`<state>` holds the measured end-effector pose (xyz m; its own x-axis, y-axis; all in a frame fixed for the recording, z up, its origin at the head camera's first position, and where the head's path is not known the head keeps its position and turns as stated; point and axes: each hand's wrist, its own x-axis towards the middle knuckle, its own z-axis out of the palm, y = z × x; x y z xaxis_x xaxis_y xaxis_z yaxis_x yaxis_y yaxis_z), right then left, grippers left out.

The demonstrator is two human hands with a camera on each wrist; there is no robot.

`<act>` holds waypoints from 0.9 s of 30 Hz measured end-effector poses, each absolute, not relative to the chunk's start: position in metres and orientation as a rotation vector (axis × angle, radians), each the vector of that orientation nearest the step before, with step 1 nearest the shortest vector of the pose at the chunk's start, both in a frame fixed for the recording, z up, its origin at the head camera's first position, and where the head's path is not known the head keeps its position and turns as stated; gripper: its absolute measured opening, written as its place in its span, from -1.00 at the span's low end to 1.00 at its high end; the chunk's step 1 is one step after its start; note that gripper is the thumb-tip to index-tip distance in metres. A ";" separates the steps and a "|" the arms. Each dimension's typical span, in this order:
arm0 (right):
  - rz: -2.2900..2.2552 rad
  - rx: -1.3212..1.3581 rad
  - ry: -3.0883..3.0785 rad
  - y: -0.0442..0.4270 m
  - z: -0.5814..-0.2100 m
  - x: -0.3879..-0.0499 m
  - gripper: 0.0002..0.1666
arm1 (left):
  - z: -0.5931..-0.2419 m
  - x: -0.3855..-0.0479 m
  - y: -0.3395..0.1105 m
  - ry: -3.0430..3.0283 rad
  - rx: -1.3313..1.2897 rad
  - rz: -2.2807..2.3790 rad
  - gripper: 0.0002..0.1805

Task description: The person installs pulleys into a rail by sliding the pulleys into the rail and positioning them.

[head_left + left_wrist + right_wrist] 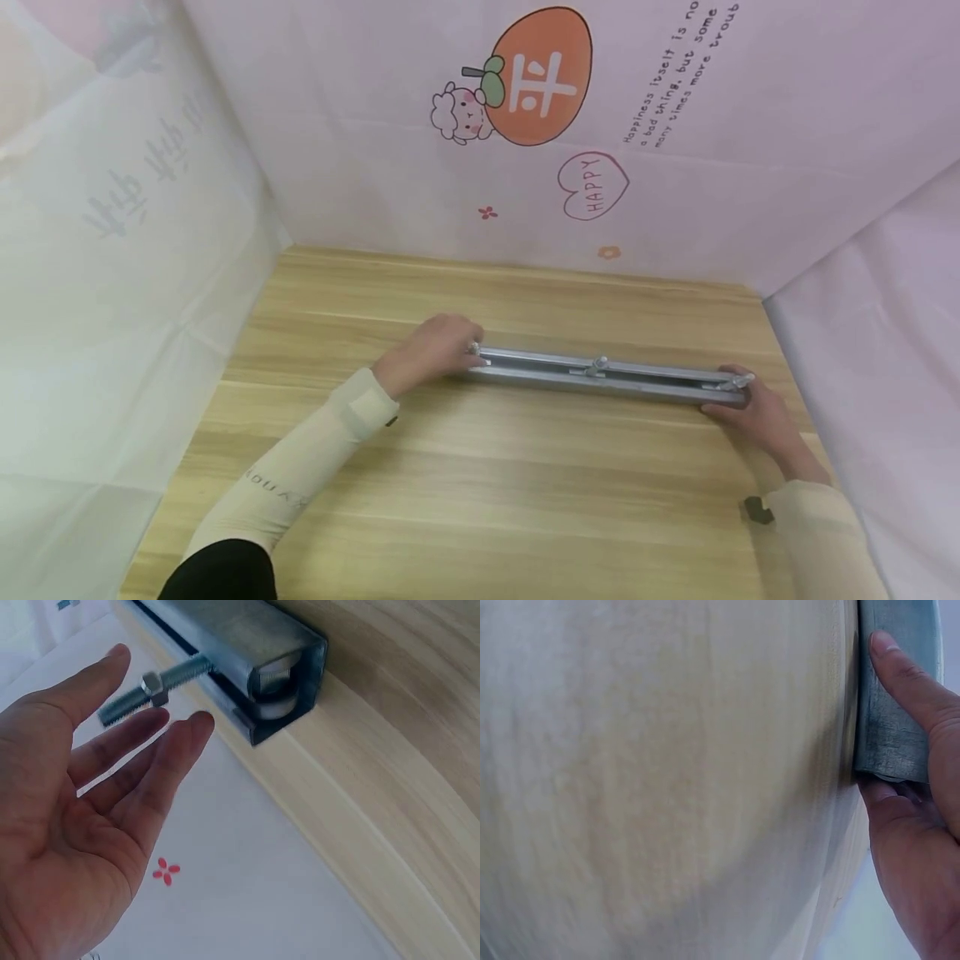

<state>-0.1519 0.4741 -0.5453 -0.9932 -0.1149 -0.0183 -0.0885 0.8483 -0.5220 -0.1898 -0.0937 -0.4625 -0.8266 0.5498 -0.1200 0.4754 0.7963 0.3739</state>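
Note:
A grey steel channel track with a slot along its upper side lies across the wooden table. Threaded bolts stick up from the slot, one mid-length bolt and another bolt by the right end. At the left end, a bolt carries a hex nut, and a white roller shows inside the track. My left hand surrounds this bolt loosely, thumb and fingers spread, without a visible grip. With thumb and fingers on opposite sides, my right hand grips the track's right end.
The wood-grain table extends in front of and behind the track. A printed cloth hangs behind the table's far edge. More cloth stands close on the left side and right side.

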 end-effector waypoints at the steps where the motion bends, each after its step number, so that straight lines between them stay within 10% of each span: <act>1: -0.833 -0.164 2.974 0.474 -0.545 -0.152 0.00 | -0.461 -0.188 -0.096 2.773 0.796 0.502 -0.69; 27: -0.740 -0.251 2.964 0.476 -0.530 -0.138 0.17 | -0.467 -0.156 -0.206 3.070 0.442 0.450 -0.10</act>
<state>-0.1382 0.4764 -0.5304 -0.9837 -0.1765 -0.0348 -0.1395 0.8703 -0.4724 -0.1561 -0.2063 -0.4674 -0.9601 0.2776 0.0330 0.2754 0.9189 0.2826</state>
